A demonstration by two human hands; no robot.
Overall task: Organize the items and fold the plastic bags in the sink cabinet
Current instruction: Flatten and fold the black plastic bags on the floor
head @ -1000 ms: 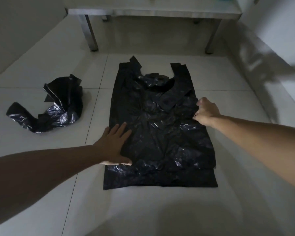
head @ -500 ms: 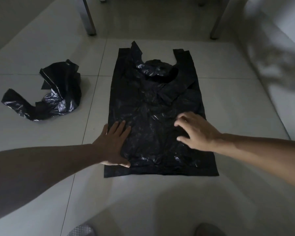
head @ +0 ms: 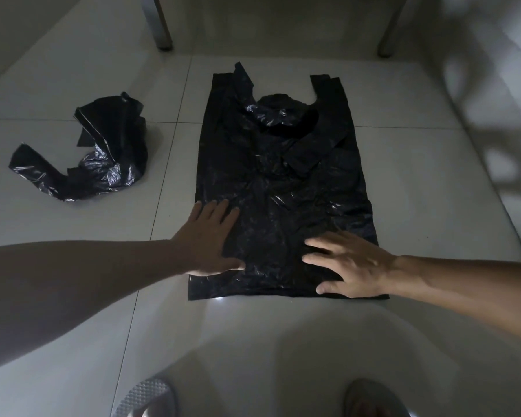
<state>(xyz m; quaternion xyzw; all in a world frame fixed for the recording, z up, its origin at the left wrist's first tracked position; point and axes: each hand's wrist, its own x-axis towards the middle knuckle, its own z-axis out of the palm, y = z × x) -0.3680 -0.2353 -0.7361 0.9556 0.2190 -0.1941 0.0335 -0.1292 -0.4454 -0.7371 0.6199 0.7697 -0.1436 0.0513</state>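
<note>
Black plastic bag (head: 283, 188) lies flat, long way running near to far. Left hand (head: 208, 239), right hand (head: 349, 266) press near end, fingers straight.

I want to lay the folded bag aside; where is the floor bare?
Bare tile lies right of the flat bag, toward the wall, and between it and the crumpled bag. It is crowded at the near edge, where the left hand and right hand press.
</note>
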